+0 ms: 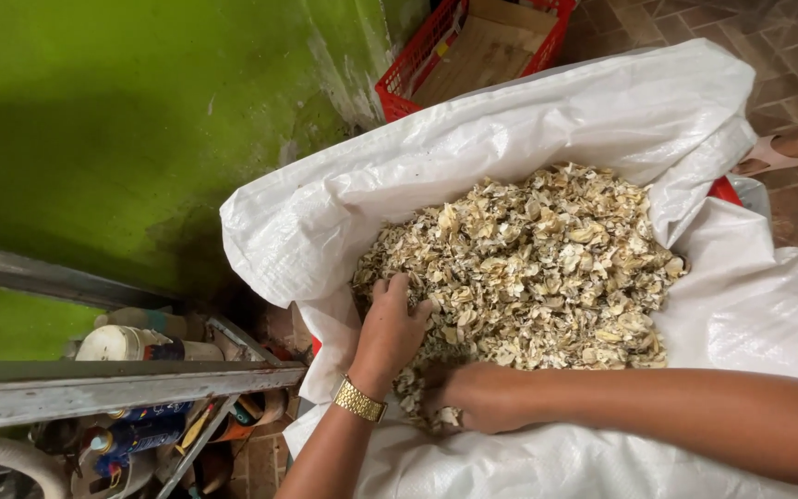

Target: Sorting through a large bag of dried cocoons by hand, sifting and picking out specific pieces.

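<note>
Indoors, green wall, brick floor

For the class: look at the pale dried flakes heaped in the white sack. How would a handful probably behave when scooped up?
The dried flakes look thin, curled and loosely heaped, so a handful is probably light and would spill between fingers. Their ragged, broken edges suggest they crumble easily. The left hand and right hand sink into the pile, so it likely shifts readily. The white sack looks floppy.

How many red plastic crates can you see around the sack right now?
2. One red crate with cardboard inside sits at the top, against the green wall. A second shows only as a red edge behind the white sack; others may be hidden.
</note>
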